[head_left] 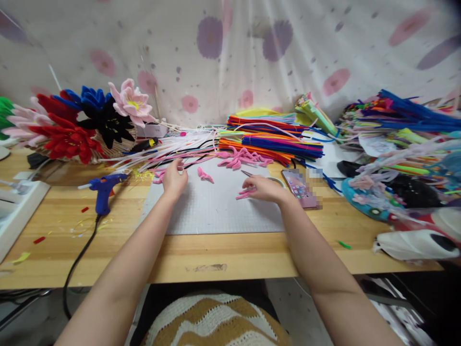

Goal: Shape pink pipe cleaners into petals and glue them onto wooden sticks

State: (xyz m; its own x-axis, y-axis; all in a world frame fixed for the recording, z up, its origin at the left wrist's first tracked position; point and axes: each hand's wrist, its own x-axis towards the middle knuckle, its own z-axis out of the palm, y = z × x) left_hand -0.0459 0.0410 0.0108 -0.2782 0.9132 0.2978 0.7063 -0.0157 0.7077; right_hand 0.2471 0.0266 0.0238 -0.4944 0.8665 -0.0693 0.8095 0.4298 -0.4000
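My left hand [175, 180] reaches over the left part of a grey cutting mat [216, 216], its fingers loosely bent and apart. Beside it lie pink fuzzy pipe-cleaner pieces [159, 177], partly hidden by the hand. My right hand [265, 188] is low over the mat's right side, its fingers closed on a pink pipe-cleaner piece [245, 194] that sticks out to the left. A pointed metal tip [246, 173] shows just behind that hand. Between the hands rests a twisted pink pipe-cleaner petal [205, 176]. More pink petals [237, 158] are heaped at the mat's back edge.
A blue glue gun [104, 190] with a black cord stands at left, near a white power strip [21, 211]. Fuzzy flowers [74, 137] fill the back left. Bundled pipe cleaners [273, 144] lie behind the mat. A phone [300, 188] and a white roll [414, 245] are at right.
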